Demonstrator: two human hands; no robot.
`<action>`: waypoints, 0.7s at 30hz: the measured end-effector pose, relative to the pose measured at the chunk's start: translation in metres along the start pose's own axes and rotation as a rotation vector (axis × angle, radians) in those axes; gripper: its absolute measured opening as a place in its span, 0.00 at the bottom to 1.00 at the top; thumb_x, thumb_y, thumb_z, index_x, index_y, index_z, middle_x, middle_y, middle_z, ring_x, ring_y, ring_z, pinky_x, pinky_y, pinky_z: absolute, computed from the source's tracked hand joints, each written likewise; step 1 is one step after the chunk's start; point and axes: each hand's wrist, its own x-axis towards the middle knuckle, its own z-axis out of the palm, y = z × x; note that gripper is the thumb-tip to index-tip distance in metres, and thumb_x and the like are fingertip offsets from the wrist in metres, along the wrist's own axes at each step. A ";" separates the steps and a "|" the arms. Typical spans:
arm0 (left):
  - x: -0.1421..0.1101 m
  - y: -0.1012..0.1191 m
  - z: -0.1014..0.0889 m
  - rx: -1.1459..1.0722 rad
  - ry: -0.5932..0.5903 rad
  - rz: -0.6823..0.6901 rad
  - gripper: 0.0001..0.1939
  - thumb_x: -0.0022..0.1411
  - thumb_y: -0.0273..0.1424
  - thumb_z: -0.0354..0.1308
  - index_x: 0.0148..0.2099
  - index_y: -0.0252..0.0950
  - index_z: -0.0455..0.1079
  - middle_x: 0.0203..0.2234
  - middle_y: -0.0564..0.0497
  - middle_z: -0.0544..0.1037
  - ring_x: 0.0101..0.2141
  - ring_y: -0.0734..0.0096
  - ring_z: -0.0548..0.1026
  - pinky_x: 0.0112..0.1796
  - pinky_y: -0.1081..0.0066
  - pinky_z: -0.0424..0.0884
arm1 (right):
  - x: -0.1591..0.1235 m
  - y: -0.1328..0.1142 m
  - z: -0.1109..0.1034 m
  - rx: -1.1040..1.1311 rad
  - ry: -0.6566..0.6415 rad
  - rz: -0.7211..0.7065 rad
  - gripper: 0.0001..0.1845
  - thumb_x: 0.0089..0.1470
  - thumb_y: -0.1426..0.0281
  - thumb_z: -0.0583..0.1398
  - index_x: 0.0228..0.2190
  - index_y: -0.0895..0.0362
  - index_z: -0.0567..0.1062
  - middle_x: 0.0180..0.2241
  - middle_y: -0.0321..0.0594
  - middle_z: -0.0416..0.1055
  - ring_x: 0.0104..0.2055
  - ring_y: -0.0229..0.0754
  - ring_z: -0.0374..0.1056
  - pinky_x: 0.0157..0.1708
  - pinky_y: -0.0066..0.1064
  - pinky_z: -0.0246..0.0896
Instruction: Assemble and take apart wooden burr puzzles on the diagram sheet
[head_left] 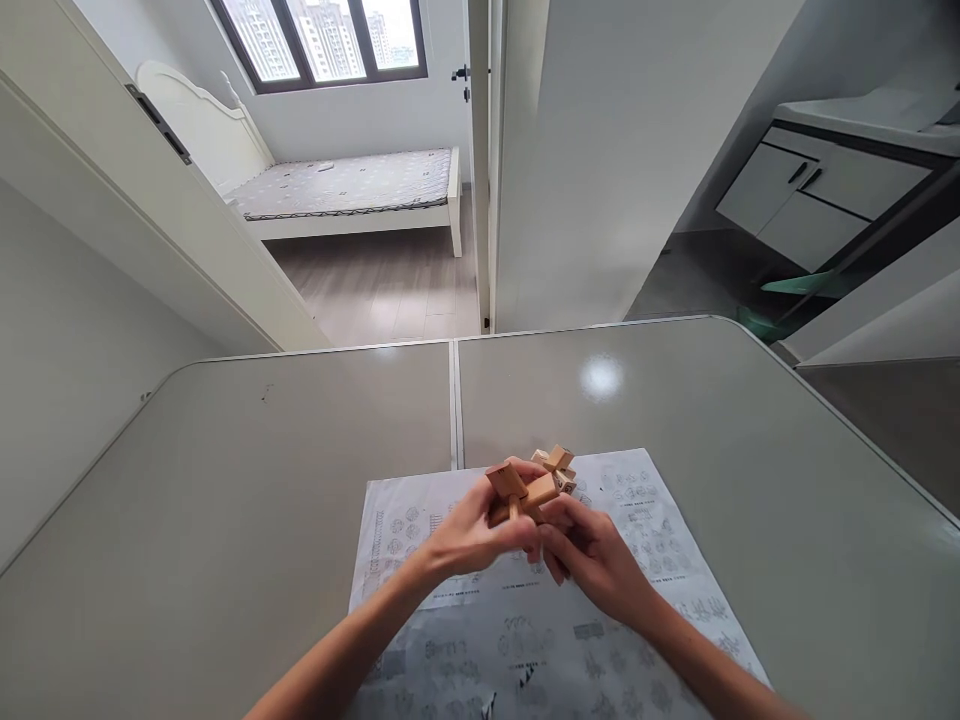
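Both hands hold a wooden burr puzzle (541,490) made of crossing light-brown blocks, raised over a printed sheet. My left hand (480,525) wraps round its left side, thumb below and fingers behind. My right hand (589,550) is closed at the puzzle's lower right, fingertips pressed to it; what exactly they pinch is partly hidden. Just behind, a second wooden block puzzle (559,460) shows above my right hand, its lower part hidden. Under the hands lies the white instruction sheet (465,640) with printed line drawings of puzzle pieces and assemblies.
The grey table (225,500) has a metal-edged seam (454,400) down its middle and rounded far corners. Beyond it stand an open doorway, a bed (352,185) with a bare mattress, and a white wall. A white cabinet (825,185) is at the far right.
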 end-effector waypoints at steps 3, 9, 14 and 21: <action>0.002 0.000 0.000 -0.090 0.044 -0.069 0.34 0.67 0.63 0.52 0.55 0.38 0.72 0.35 0.47 0.81 0.30 0.63 0.80 0.32 0.67 0.77 | 0.001 0.000 -0.001 0.037 -0.031 -0.006 0.19 0.70 0.54 0.59 0.33 0.54 0.68 0.28 0.37 0.78 0.20 0.35 0.63 0.25 0.31 0.63; 0.006 0.004 0.006 -0.137 0.123 -0.098 0.24 0.71 0.51 0.58 0.57 0.39 0.74 0.47 0.44 0.82 0.28 0.68 0.80 0.31 0.69 0.78 | 0.002 0.000 -0.001 0.056 -0.031 -0.026 0.18 0.70 0.55 0.59 0.32 0.53 0.67 0.27 0.38 0.79 0.19 0.35 0.63 0.23 0.29 0.61; 0.007 0.000 0.009 -0.202 0.141 -0.119 0.21 0.70 0.48 0.60 0.54 0.38 0.75 0.39 0.47 0.83 0.25 0.68 0.79 0.31 0.67 0.78 | 0.002 -0.001 -0.001 0.045 -0.034 -0.049 0.18 0.71 0.54 0.58 0.33 0.53 0.68 0.25 0.35 0.77 0.19 0.35 0.63 0.24 0.29 0.62; 0.006 0.007 0.010 -0.098 0.164 -0.121 0.22 0.71 0.50 0.58 0.54 0.40 0.79 0.45 0.47 0.83 0.31 0.67 0.81 0.32 0.70 0.76 | 0.001 0.001 -0.001 0.059 -0.033 -0.033 0.19 0.71 0.53 0.58 0.33 0.53 0.66 0.25 0.33 0.76 0.19 0.34 0.64 0.25 0.29 0.62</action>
